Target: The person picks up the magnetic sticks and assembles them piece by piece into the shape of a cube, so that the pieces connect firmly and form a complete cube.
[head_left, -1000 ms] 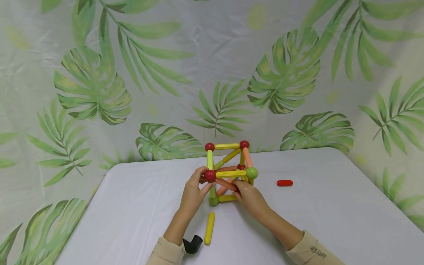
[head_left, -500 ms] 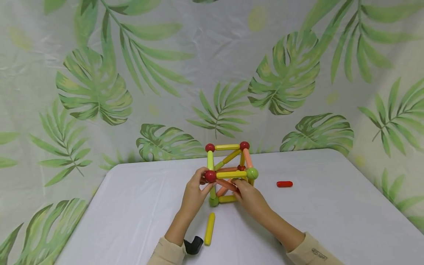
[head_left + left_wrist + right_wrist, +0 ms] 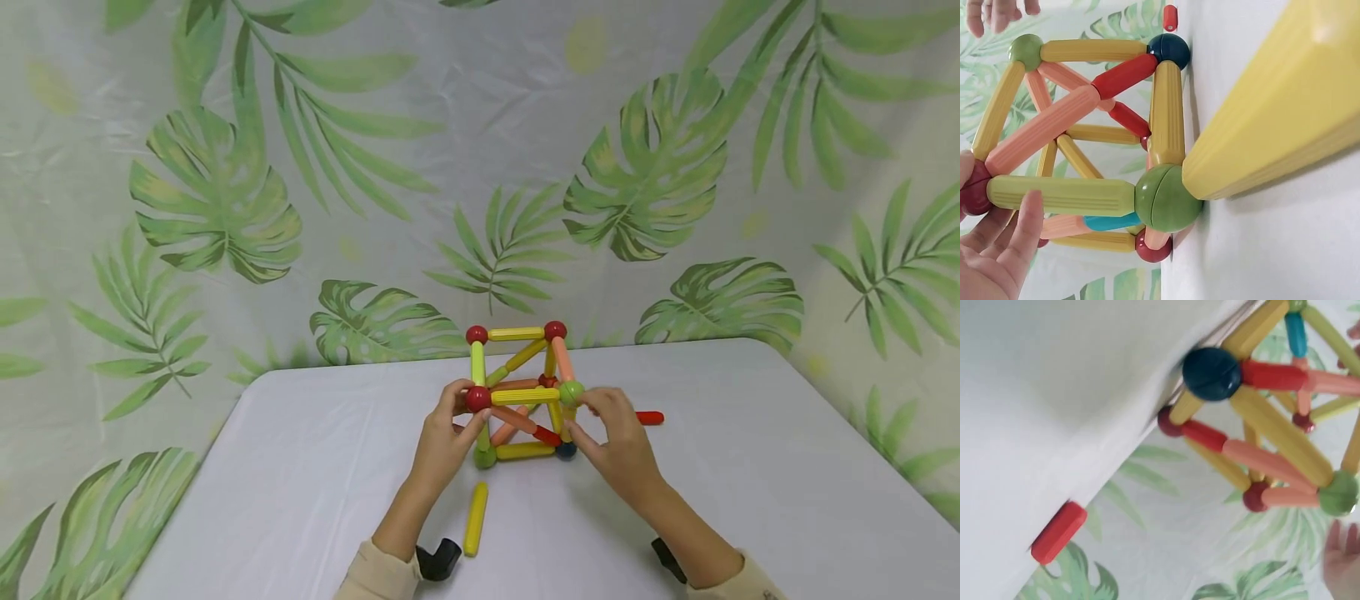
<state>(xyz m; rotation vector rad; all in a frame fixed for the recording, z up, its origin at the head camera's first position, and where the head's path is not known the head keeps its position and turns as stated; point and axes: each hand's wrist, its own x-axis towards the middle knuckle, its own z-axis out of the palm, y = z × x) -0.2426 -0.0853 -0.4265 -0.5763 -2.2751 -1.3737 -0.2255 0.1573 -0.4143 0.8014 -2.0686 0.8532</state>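
A cube frame of magnetic rods and balls stands on the table. My left hand pinches the red ball at its near upper left corner. On the near face a coral rod and a short red rod run diagonally from that ball to the dark blue ball at the lower right. My right hand is beside the green ball at the near upper right corner, fingers slightly bent. In the left wrist view its fingertips are apart from that ball, with nothing held.
A loose yellow rod lies in front of the frame. Behind my right hand is a short red rod on the white tablecloth. A leaf-printed curtain hangs behind the table.
My right hand has let go of the diagonal rods and moved right to the green ball's side, exposing the short red rod and dark blue ball. My left hand keeps its hold.
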